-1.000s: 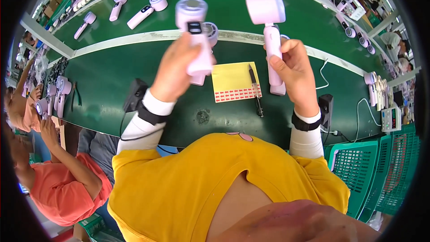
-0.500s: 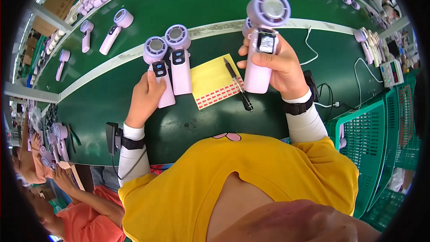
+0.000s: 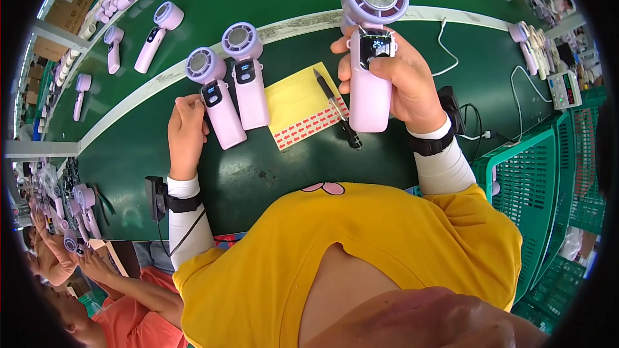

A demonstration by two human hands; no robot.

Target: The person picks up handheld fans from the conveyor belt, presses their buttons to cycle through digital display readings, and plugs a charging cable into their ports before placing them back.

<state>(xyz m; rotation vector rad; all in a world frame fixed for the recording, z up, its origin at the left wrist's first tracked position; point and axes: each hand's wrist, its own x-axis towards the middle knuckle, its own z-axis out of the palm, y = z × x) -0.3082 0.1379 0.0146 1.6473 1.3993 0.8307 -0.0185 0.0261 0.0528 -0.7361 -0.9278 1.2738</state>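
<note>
My right hand (image 3: 409,87) is wrapped around the handle of a pale purple handheld fan (image 3: 371,100), held up with its round head away from me. The thumb lies on the front panel just below its lit display. On the left, two similar fans lie side by side on the green table: a left fan (image 3: 225,119) and a right fan (image 3: 250,98), both with displays lit. My left hand (image 3: 187,132) rests right beside the left fan, fingers curled in, with nothing visible in them. Between the hands lies a yellow sheet (image 3: 300,100) with red arrow stickers, and a black pen (image 3: 335,104) across it.
A white strip (image 3: 145,87) edges the green belt beyond, where more fans (image 3: 151,45) lie. At right are white cables (image 3: 454,51), a small meter box (image 3: 565,90) and green baskets (image 3: 522,193). Co-workers' hands (image 3: 97,264) handle fans at lower left.
My left hand has come off the left fan's front to its left side. The right thumb has shifted down the held fan's panel, and its display now shows lit digits. The view has shifted slightly.
</note>
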